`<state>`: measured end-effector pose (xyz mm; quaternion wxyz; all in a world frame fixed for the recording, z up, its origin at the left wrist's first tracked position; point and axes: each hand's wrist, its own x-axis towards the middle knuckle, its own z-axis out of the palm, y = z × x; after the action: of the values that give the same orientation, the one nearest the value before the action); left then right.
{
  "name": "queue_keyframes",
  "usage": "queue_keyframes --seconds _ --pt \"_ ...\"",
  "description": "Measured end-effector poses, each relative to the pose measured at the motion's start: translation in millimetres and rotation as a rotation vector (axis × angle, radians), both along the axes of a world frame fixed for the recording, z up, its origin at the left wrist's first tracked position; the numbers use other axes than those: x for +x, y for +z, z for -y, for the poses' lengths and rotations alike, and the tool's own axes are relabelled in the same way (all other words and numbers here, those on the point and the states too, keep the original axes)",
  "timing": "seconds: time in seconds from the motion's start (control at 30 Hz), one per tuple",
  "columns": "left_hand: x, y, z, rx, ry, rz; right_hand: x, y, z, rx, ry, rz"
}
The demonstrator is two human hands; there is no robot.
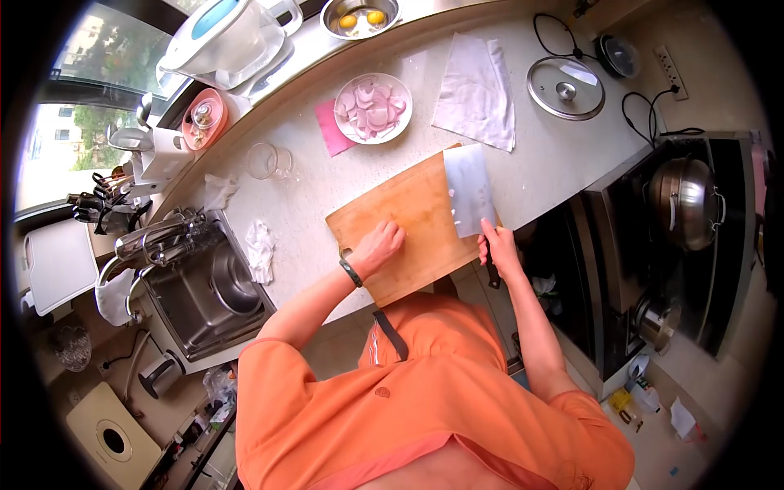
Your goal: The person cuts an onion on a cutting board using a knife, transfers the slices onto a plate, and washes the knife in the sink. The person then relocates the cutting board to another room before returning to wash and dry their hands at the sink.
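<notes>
Right hand point(500, 247): wrapped around the dark handle of a cleaver point(468, 192), one finger laid along the base of the blade.
Cleaver: broad side up, over the right end of the cutting board, pale specks clinging to the metal; from where I stand I cannot tell whether it touches the wood.
Left hand point(384, 247): fingers loosely curled, over the left half of the board; whether they pinch anything, I cannot tell. A dark bangle point(351, 273) circles that wrist.
Cutting board point(425, 265): set at a slant on the counter point(306, 216), right at the person's front, its near corner reaching past the edge.
Onion point(376, 106): purple-edged slices heaped on a white plate point(371, 140), which sits partly over a pink cloth point(332, 143), beyond the board.
White cloth point(476, 94): spread flat to the right of the plate, with a glass lid point(566, 90) farther right.
Yolks point(348, 21): two, in a metal bowl point(359, 34) up on the ledge.
Sink point(200, 318): off to the left, a crumpled white cloth beside it.
</notes>
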<state>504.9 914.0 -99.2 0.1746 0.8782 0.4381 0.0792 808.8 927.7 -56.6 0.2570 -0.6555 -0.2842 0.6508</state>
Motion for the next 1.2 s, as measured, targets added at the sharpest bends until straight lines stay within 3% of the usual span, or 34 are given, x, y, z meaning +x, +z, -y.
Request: queue_keyframes --seconds 0.07,0.17,0.27,0.33,0.43,0.67,0.73,0.9,1.2 --pt "1.0 -0.7 -1.0 0.034 -0.001 -0.018 -4.7 -0.4 -7.3 0.007 -0.005 -0.005" --pt "-0.5 -0.9 -9.1 0.04 -0.043 -0.244 -13.5 0.4 -24.2 0.029 -0.003 -0.025" --pt "-3.2 -4.9 -23.7 -0.014 0.094 -0.03 -22.6 -2.6 -42.8 0.07 0.012 -0.008" --pt "-1.7 2.4 -54.5 -0.064 0.471 0.396 -33.3 0.4 -61.4 0.087 0.018 0.026" --pt "-12.3 19.0 -123.6 0.049 0.663 0.582 -56.1 4.3 -97.4 0.132 0.062 0.049" --pt "-34.4 12.4 -203.1 0.179 0.554 0.376 -117.3 12.9 -168.9 0.181 0.135 0.14" --pt "-23.5 17.4 -200.3 0.381 0.506 0.209 -127.5 18.1 -179.2 0.139 0.136 0.148" --pt "-24.2 15.0 -187.2 0.161 0.203 0.079 -137.5 4.2 -194.5 0.13 0.087 0.044" --pt "-62.7 -10.4 -225.2 0.197 0.314 -0.048 -120.8 13.8 -174.8 0.054 0.163 -0.009"
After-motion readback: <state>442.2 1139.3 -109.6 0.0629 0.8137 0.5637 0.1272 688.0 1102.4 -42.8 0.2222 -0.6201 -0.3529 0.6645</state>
